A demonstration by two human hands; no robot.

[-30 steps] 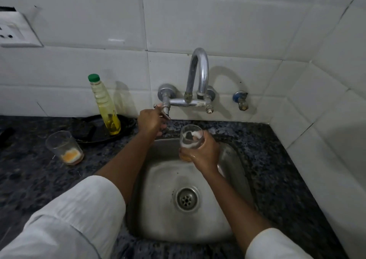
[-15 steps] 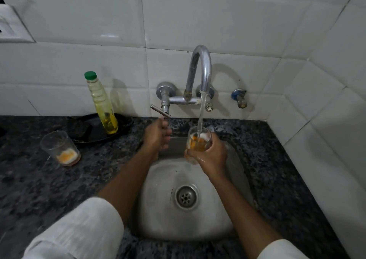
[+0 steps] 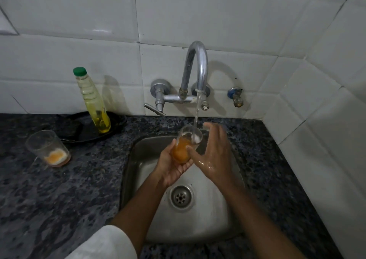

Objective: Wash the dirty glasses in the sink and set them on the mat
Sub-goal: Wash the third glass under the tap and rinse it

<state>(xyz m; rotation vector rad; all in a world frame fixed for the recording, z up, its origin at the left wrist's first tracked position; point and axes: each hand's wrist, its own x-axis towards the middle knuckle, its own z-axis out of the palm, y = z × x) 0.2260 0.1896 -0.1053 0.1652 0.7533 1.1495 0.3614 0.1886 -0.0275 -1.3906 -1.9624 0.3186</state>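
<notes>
Over the steel sink (image 3: 200,221) we hold a glass (image 3: 185,146) tilted under the tap (image 3: 196,70); a thin stream of water (image 3: 197,112) runs into its mouth. Inside, orange liquid fills the lower part, pale foam near the rim. Our left hand (image 3: 170,166) cups the glass from below, fingers curled around its base. Our right hand (image 3: 213,153), wet, has its fingers spread against the glass's right side, thumb across the front.

A second glass (image 3: 48,148) stands upright on the dark granite counter (image 3: 59,189), well left of the sink, holding orange-and-white residue at the bottom. Behind it, a green-capped bottle (image 3: 93,102) of yellow liquid, roughly a quarter full, stands in a black dish (image 3: 79,129).
</notes>
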